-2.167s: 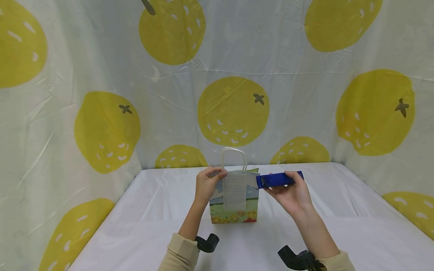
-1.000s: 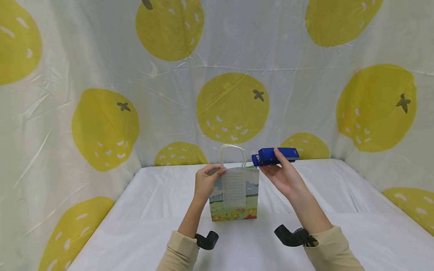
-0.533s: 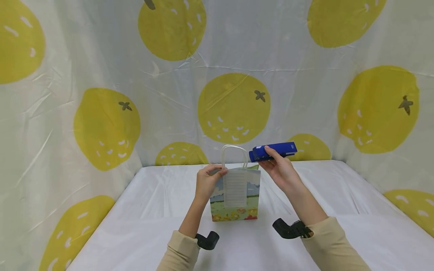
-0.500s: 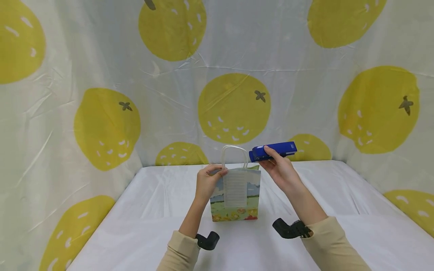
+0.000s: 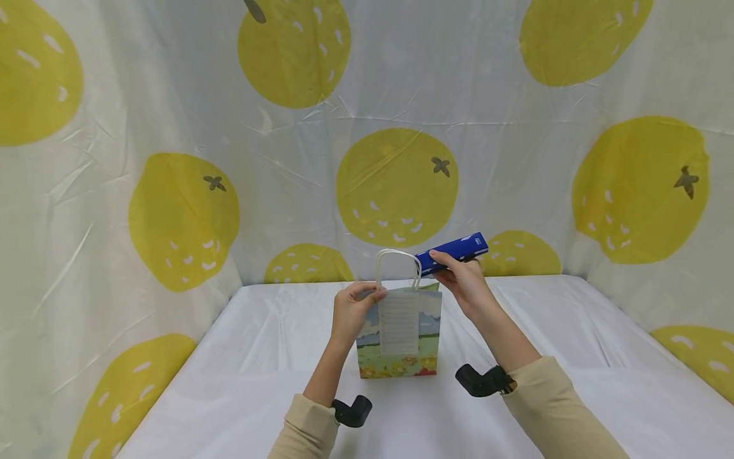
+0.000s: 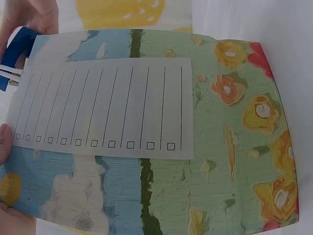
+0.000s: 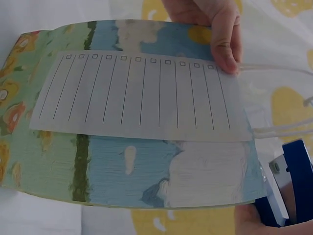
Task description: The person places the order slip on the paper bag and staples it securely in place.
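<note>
A paper gift bag [image 5: 427, 344] with a painted sky and flower print stands upright on the table. Against its front lies a lined sheet with checkboxes [image 5: 398, 326], its upper edge at the bag's rim. My left hand [image 5: 348, 313] pinches sheet and bag rim together at the upper left corner, thumb in front. A blue stapler [image 5: 459, 247] is gripped in my right hand [image 5: 469, 288], tilted, its front end behind the right side of the white cord handle [image 5: 395, 250]. In the right wrist view the stapler's jaws [image 7: 281, 188] stand apart near the bag's rim.
A white cloth covers the table [image 5: 275, 331]. Behind and at both sides hangs a pale curtain [image 5: 287, 191] with large yellow fruit prints. Black camera mounts [image 5: 484, 381] sit on both wrists.
My right hand has carried the stapler up and left, from beside the bag to the handle at its rim, tilting its rear end upward. The left hand keeps its pinch in place.
</note>
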Demonstrator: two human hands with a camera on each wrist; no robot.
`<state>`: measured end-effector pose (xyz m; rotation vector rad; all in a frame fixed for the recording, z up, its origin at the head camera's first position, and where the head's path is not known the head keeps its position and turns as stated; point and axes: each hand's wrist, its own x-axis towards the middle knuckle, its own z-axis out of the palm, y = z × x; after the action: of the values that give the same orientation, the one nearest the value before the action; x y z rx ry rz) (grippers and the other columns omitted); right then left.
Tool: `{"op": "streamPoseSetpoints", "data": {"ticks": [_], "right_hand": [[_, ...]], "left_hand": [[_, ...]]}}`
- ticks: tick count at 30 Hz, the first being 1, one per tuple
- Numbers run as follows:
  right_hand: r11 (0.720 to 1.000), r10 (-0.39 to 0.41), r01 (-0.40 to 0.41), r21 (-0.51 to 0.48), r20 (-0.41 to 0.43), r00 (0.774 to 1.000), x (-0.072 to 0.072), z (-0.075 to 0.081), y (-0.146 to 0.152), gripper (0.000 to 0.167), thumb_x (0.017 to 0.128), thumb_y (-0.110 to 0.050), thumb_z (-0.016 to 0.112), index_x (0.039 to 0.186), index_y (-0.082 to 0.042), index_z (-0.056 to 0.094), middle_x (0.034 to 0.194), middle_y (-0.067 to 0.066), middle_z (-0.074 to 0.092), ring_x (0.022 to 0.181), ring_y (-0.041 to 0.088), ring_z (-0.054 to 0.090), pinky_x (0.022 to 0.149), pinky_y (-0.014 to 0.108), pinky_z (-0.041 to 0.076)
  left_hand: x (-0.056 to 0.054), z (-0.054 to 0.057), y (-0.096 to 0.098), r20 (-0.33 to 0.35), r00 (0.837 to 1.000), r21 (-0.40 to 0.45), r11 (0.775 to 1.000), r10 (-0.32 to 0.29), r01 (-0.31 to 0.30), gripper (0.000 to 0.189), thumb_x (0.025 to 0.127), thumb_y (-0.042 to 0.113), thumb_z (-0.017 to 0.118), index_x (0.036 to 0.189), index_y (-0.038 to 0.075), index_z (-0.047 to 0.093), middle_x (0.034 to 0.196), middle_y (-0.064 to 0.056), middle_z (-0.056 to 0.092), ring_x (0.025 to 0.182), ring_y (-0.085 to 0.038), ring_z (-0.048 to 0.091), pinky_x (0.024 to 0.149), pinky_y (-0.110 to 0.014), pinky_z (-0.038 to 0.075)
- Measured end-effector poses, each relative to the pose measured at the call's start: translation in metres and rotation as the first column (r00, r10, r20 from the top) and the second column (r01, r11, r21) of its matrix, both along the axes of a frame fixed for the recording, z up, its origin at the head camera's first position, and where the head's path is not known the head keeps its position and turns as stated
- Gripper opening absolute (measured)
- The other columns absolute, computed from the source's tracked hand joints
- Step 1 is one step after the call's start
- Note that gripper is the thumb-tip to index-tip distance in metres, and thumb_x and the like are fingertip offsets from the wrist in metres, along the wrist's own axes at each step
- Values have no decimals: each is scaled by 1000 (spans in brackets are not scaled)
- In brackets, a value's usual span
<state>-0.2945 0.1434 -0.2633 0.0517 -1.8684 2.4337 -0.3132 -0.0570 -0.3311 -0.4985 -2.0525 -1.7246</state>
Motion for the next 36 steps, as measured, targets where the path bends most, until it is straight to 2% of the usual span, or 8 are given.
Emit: {"op": "streamPoseSetpoints", "data": {"ticks": [4, 6, 10, 14, 20, 26, 33, 36], "right_hand": [[994, -30, 31, 109, -7, 1000, -3, 2, -4, 60, 87, -23, 59, 130, -4, 22, 75, -18, 58, 71, -3, 57, 104, 39, 34], [984, -50, 50, 169, -5, 999, -4, 3, -5, 65, 86, -25, 60, 133, -2, 20, 76, -16, 59, 71, -3, 56, 104, 39, 32], [959, -65, 61, 277, 7, 998, -4, 5, -9, 76, 85, -28, 60, 137, -1, 13, 110, 4, 55, 98, 10, 57, 109, 40, 26], [937, -48, 40, 347, 14, 999, -2, 7, -13, 82, 85, -27, 60, 138, 1, 5, 136, 22, 33, 126, 28, 40, 112, 45, 17], [911, -13, 2, 412, 25, 1000, 1, 11, -19, 87, 85, -28, 62, 139, 2, 2, 140, 25, 26, 132, 34, 27, 111, 51, 15], [896, -4, -6, 445, 22, 1000, 4, 11, -26, 84, 83, -26, 64, 138, 2, 6, 137, 26, 31, 130, 35, 30, 110, 51, 18], [885, 11, -17, 465, 16, 1000, 5, 12, -30, 86, 82, -25, 65, 137, 3, 6, 136, 26, 32, 129, 35, 33, 109, 50, 21], [877, 20, -22, 479, 10, 1000, 4, 11, -31, 87, 82, -25, 66, 138, 2, 5, 136, 25, 34, 129, 36, 33, 109, 51, 23]], "left_hand": [[1, 2, 1, 18, 1000, 6, 1000, 2, -2, 17, 75, 15, 72, 88, 4, 72, 90, -13, 68, 85, -15, 61, 77, -26, 49], [5, 6, 2, 20, 1000, 4, 1000, 2, -2, 15, 76, 12, 71, 88, 2, 71, 90, -15, 68, 85, -17, 61, 77, -27, 49], [19, 18, 3, 25, 1000, -2, 1000, -4, 4, 14, 77, 7, 69, 88, -3, 70, 90, -19, 67, 88, -22, 61, 77, -26, 50], [27, 24, 4, 15, 1000, -7, 1000, -9, 9, 14, 78, 5, 68, 88, -4, 70, 89, -20, 66, 89, -24, 60, 77, -26, 50], [25, 23, 4, 13, 1000, -9, 1000, -13, 13, 14, 78, 5, 68, 88, -4, 70, 89, -20, 66, 87, -22, 60, 76, -24, 49], [28, 25, 4, 26, 1000, -27, 1000, 17, -16, 14, 79, 6, 67, 88, -5, 69, 88, -20, 67, 84, -17, 59, 76, -24, 48], [1, 3, 3, 39, 999, -10, 999, 38, -37, 16, 77, 13, 71, 88, 2, 72, 88, -15, 68, 83, -15, 60, 76, -24, 48], [-1, 1, 3, 24, 999, -14, 999, 48, -48, 17, 76, 17, 71, 88, 4, 72, 87, -13, 69, 82, -14, 60, 75, -23, 48]]}}
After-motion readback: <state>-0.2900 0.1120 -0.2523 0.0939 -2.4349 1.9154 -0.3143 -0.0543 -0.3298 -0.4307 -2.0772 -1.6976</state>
